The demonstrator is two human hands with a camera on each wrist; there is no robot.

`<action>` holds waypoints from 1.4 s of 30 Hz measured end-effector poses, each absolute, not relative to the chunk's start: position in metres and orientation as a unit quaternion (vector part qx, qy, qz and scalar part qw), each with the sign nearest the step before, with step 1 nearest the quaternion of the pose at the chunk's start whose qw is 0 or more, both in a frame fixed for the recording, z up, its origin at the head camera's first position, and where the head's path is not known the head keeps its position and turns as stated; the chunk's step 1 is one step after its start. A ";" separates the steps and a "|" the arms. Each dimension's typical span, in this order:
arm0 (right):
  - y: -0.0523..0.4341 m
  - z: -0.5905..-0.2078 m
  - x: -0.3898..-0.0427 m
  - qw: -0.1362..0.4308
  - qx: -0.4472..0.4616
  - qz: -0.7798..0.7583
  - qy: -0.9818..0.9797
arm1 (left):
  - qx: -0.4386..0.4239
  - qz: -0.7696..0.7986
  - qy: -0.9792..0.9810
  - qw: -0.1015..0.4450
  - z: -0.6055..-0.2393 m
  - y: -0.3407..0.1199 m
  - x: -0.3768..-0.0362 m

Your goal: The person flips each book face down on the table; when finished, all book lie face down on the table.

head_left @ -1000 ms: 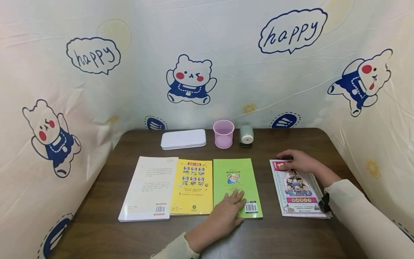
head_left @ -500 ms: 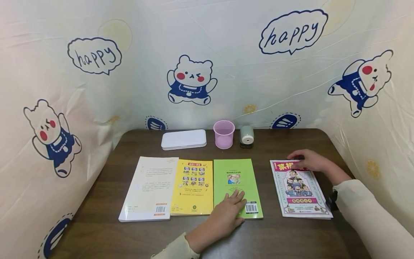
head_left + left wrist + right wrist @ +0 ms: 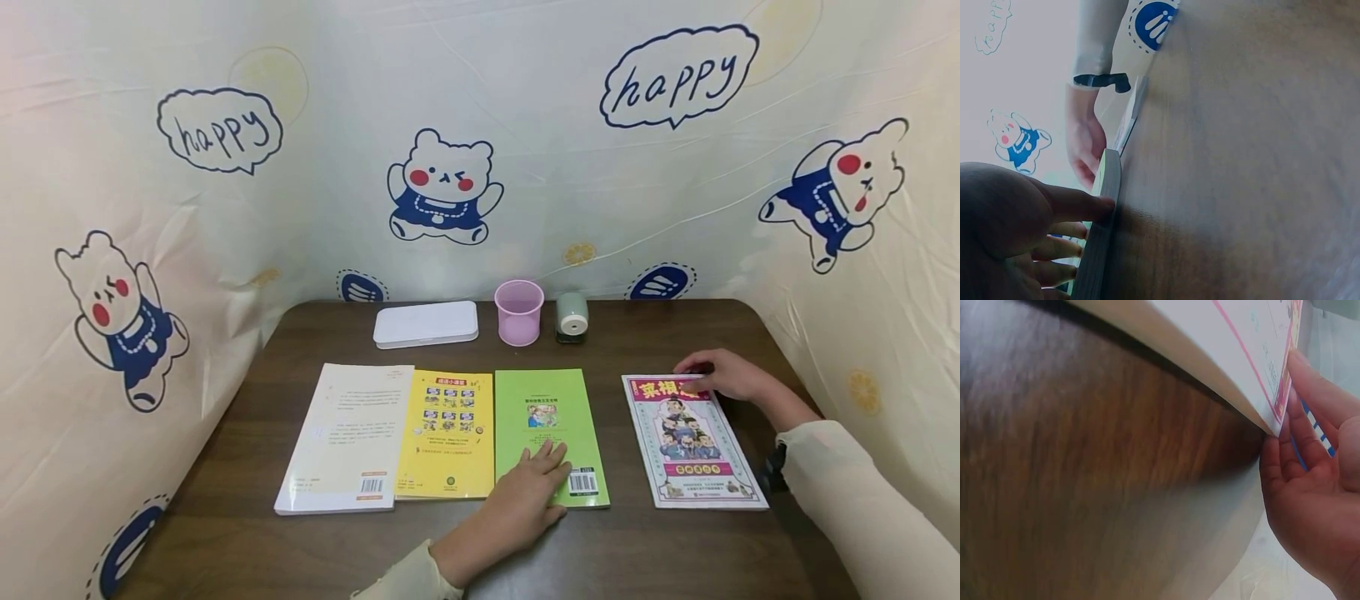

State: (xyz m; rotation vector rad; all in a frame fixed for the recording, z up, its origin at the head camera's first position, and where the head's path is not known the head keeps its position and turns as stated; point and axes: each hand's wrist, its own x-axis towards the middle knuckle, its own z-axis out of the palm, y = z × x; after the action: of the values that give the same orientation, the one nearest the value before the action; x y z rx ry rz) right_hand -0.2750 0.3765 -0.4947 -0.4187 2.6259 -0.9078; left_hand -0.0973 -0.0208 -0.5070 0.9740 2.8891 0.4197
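Note:
A green book (image 3: 543, 408) lies flat at the table's middle, and my left hand (image 3: 528, 492) rests on its near end with straight fingers. In the left wrist view the thumb (image 3: 1079, 203) touches the green book's edge (image 3: 1100, 244). To the right lies a comic magazine (image 3: 690, 446) with a pink title band. My right hand (image 3: 723, 377) is at its far right corner. The right wrist view shows that hand (image 3: 1316, 506) pinching the magazine's corner (image 3: 1275, 403), thumb on the cover and fingers beneath, the corner raised slightly off the wood.
A yellow book (image 3: 446, 433) and a white book (image 3: 348, 433) lie left of the green one. Behind them stand a white flat case (image 3: 425, 322), a pink cup (image 3: 518, 312) and a small green cylinder (image 3: 572, 316). A printed cloth screen surrounds the brown table (image 3: 675, 550).
My right hand has slid from the magazine's far left part to its far right corner, and the magazine has shifted slightly. The left hand has stayed on the green book.

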 end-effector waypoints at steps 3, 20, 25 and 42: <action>0.373 -0.497 -0.276 0.168 -0.147 -0.323 0.920 | 0.317 0.136 0.938 0.031 -0.507 -0.021 -0.097; 0.370 -0.496 -0.274 0.182 -0.116 -0.343 0.914 | 0.308 0.060 0.949 0.033 -0.498 0.001 -0.089; 0.370 -0.497 -0.274 0.179 -0.112 -0.344 0.915 | 0.315 0.074 0.946 0.026 -0.500 0.020 -0.093; 0.371 -0.502 -0.274 0.172 -0.105 -0.345 0.917 | 0.340 -0.003 0.936 0.089 -0.518 0.085 -0.108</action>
State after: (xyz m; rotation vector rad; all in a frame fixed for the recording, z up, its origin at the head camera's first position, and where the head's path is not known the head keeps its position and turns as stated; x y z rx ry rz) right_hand -0.2741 0.3708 -0.5023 -0.2982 2.6021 -0.9778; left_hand -0.1081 0.0854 -0.5180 1.0116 2.7852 -0.0096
